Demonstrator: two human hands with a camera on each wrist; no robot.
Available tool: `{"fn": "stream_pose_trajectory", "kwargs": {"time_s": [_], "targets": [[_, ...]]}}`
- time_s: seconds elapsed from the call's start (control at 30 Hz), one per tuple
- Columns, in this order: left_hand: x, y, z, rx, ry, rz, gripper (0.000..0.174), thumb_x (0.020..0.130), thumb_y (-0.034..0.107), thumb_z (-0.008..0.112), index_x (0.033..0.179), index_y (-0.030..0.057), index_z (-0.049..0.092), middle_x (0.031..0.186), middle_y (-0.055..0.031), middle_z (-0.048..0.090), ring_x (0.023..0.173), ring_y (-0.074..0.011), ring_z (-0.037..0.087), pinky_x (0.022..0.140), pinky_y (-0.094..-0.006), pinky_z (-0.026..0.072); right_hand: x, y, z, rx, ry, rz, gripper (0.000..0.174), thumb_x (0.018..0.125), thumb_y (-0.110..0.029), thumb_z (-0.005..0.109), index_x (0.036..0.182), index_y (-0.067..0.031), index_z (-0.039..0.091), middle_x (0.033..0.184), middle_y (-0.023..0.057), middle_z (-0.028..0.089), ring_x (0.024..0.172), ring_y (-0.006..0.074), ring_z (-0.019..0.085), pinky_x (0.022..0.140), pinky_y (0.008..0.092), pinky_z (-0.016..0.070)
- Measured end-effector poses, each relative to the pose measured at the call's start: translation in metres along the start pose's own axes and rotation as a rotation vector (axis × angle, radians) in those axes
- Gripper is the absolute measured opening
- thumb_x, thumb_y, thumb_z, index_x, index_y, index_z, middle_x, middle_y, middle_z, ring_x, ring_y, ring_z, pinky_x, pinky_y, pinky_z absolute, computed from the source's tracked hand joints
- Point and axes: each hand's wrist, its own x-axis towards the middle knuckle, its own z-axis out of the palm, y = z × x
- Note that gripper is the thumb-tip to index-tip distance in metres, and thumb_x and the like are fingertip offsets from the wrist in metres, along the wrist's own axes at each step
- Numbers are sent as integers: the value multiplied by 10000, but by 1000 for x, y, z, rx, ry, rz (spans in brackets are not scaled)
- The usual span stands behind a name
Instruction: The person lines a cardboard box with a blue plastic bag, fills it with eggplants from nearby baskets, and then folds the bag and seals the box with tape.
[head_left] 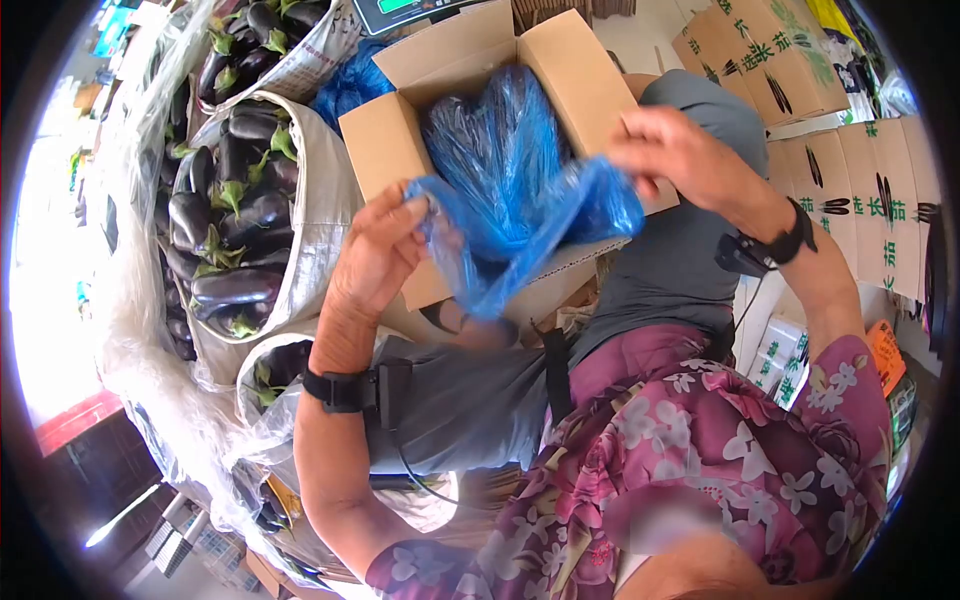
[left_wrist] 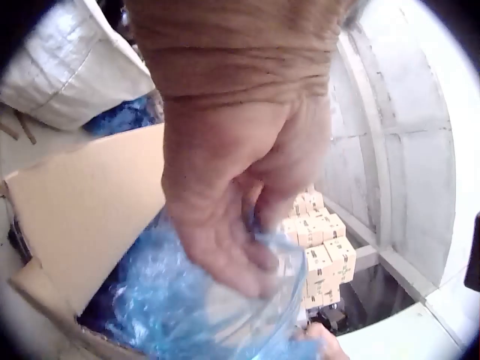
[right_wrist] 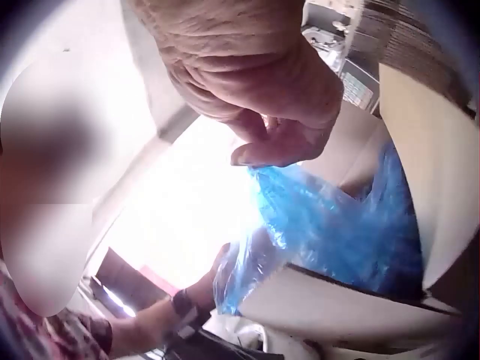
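Note:
A thin blue plastic bag (head_left: 515,195) lines an open cardboard box (head_left: 455,52), with dark shapes showing through the film inside. My left hand (head_left: 380,245) pinches the bag's loose mouth on its left side, thumb against fingers. On the other side my right hand (head_left: 685,160) holds the mouth's right edge, the film (right_wrist: 289,199) hanging from its fingertips in the right wrist view. Between the hands the mouth sags in a fold over the box's near side. In the left wrist view the left hand (left_wrist: 232,202) is slightly blurred over the bag.
White sacks of eggplants (head_left: 235,210) stand left of the box, beside crumpled clear plastic sheeting (head_left: 140,330). A scale (head_left: 400,8) with a green display is behind the box. Printed cardboard boxes (head_left: 765,60) lie at the right. My legs (head_left: 660,270) flank the box closely.

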Motion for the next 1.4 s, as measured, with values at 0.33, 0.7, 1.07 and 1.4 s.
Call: {"fn": "stream_pose_trajectory", "kwargs": {"time_s": [0.33,0.7,1.07,1.4], "targets": [[16,6,-2,911,-91,69,447,833,-3,525,1280,-19,534,1097,-106,649,1027,-205,620,924,-351,490,86,20,63,173,-258,-148,721,844,-302,720,1418,-21,387,1185,145,610,885,193,622,679,286,519],[0,20,6,1090,128,95,600,782,272,765,1276,0,561,1053,-239,637,910,-290,639,828,-368,511,150,40,84,376,-84,161,120,891,-122,537,940,-78,637,771,14,606,679,138,588,576,296,487],[80,-38,-11,1415,161,522,396,797,105,743,1151,-34,634,869,-189,673,811,-280,678,734,-383,525,114,30,39,-612,233,-472,306,816,-219,713,1038,-47,592,892,100,603,831,293,612,755,409,505],[113,-40,-11,1232,387,133,367,721,-24,613,1087,-4,631,882,-273,671,874,-433,651,796,-479,516,99,63,67,-825,-203,-569,426,731,-227,752,1056,-25,564,1006,168,578,962,373,576,797,460,477]]}}
